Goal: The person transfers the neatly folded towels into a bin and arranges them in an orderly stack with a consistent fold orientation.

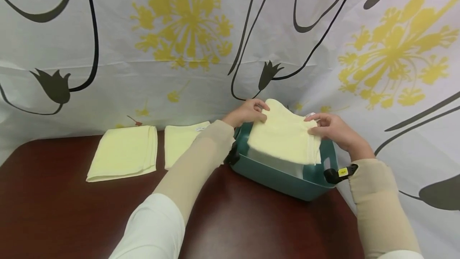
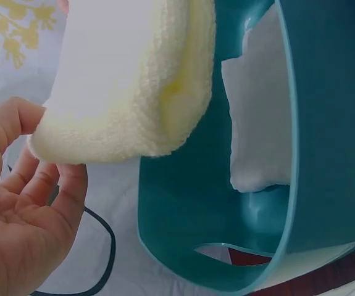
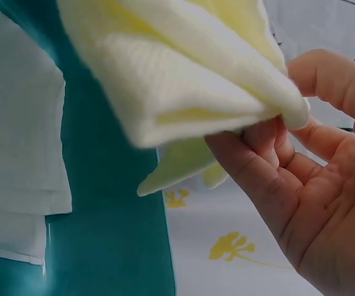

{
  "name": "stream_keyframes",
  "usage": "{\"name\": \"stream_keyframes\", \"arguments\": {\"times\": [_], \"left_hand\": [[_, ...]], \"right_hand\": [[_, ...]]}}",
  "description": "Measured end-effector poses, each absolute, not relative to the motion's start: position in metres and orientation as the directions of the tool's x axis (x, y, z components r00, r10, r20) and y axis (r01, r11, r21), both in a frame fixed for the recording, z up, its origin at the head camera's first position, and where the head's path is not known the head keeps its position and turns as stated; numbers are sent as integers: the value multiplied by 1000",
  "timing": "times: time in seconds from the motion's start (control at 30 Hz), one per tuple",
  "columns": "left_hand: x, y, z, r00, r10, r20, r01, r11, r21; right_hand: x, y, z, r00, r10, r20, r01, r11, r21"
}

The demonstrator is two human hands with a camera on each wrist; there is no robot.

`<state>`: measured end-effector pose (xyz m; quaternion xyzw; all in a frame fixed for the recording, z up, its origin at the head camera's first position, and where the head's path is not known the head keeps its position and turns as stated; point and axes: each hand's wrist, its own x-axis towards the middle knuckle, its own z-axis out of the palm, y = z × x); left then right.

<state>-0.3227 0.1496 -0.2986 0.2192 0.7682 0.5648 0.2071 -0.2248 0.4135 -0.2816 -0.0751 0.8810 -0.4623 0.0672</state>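
A folded pale yellow towel (image 1: 284,135) is held up over a teal plastic basket (image 1: 276,179). My left hand (image 1: 248,113) pinches its left edge between thumb and fingers. At the opposite edge, near a small white tag, my right hand (image 1: 332,131) pinches the cloth. The right wrist view shows the towel's folded layers (image 3: 183,92) between thumb and fingers. Inside the basket lies a folded white cloth (image 2: 260,117), partly hidden by the raised towel in the head view.
Two more folded yellow towels lie on the dark red-brown table: one at the left (image 1: 123,153), another (image 1: 183,141) partly behind my left forearm. A white curtain (image 1: 108,51) with yellow and grey flower prints hangs behind the table and along its right side.
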Motion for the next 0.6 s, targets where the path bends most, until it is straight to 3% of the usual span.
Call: {"name": "stream_keyframes", "arguments": {"times": [0.4,0.6], "left_hand": [[-342,160,-314,-772,620,-140,65,296,953],[-342,166,-320,-791,591,-161,93,376,922]], "right_hand": [[-240,424,-293,-962,-206,-181,37,556,-830],[-250,425,-300,-943,-215,-252,95,552,-828]]}}
